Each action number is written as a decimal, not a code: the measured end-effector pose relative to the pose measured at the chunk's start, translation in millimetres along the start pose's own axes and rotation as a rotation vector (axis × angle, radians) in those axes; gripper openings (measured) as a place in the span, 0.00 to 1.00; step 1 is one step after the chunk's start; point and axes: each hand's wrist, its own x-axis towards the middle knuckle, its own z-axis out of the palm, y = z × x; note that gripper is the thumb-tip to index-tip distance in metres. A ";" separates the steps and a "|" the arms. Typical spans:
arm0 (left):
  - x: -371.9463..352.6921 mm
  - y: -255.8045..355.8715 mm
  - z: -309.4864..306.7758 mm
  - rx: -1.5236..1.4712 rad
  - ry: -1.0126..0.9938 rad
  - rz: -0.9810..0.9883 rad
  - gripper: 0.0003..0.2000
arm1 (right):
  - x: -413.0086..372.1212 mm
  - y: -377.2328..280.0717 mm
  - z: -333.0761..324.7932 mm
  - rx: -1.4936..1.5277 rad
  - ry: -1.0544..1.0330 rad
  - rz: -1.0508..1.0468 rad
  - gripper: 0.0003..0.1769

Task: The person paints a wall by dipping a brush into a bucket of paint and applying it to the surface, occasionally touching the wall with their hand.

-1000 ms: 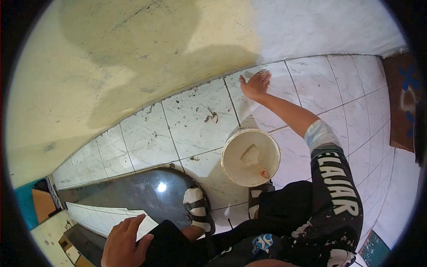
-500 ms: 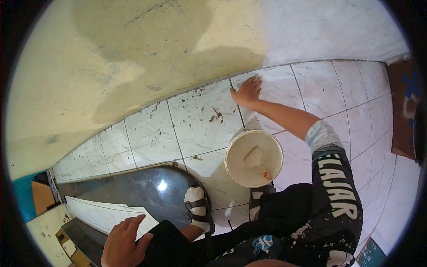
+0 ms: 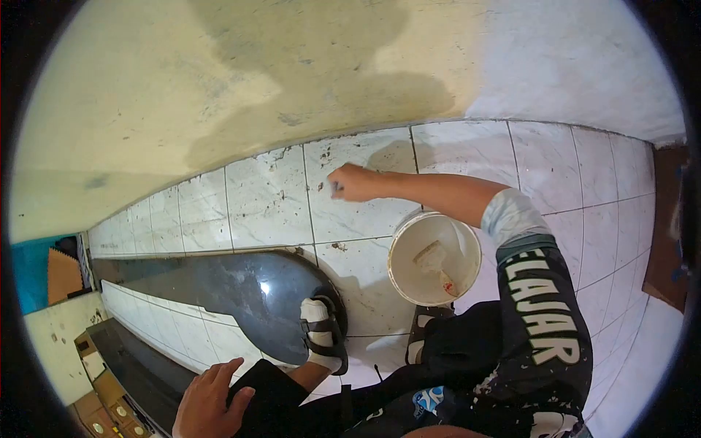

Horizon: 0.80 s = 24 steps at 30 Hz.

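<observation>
My right hand (image 3: 353,182) is closed just above the white floor tiles, among dark crumbs near the wall; what its curled fingers hold is too small to make out. Bare, with its fingers apart, my left hand (image 3: 213,400) hovers by my knee at the lower left. A white bucket (image 3: 470,271) stands between my right forearm and my feet. Inside it lies a brush (image 3: 432,261) with pale bristles and a reddish mark on its handle.
A yellow and white wall (image 3: 314,80) runs along the top. The dark glossy slab (image 3: 234,285) lies at left, beside my sandalled foot (image 3: 318,328). Brown panel (image 3: 666,226) at far right; teal and orange items at far left.
My right hand has moved left along the tiles, from spread fingers to a closed grip. The debris clump at its new place is no longer visible. The view has shifted slightly.
</observation>
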 end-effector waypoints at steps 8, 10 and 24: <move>2.4 11.8 3.3 0.092 -0.014 -0.027 0.24 | -63.5 7.0 -70.9 0.407 0.062 0.531 0.09; 5.5 20.3 0.8 0.109 0.018 0.048 0.23 | -78.8 50.0 -67.3 0.042 0.386 -0.154 0.11; 55.2 78.0 -18.9 0.370 -0.040 0.520 0.24 | -319.5 -8.4 -131.8 0.603 0.536 0.565 0.24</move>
